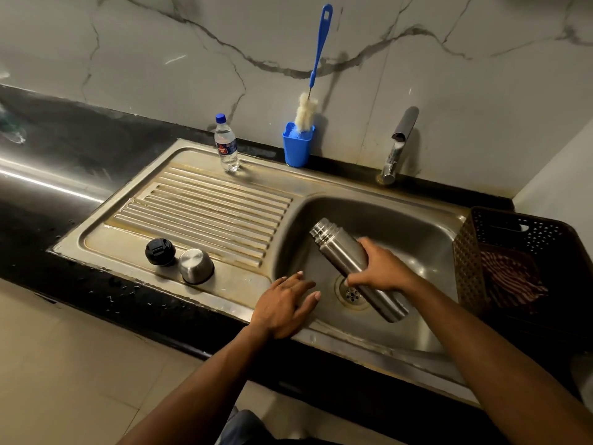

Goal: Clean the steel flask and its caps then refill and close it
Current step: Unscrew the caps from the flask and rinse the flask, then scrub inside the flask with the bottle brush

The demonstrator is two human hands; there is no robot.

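My right hand [382,268] grips the steel flask [340,248] around its middle, holding it tilted over the sink basin [417,232], open threaded mouth pointing up and to the left. My left hand [285,305] rests flat with fingers spread on the basin's front-left rim, holding nothing. On the drainboard to the left stand a black inner cap [160,251] and a steel outer cap [196,265], side by side. A blue-handled bottle brush [316,65] stands in a blue cup [297,144] against the wall.
A small plastic water bottle [227,144] with a blue lid stands at the drainboard's back edge. The tap [398,144] rises behind the basin. A dark perforated basket [513,252] holding a striped cloth sits right of the sink. Black countertop [48,175] surrounds it.
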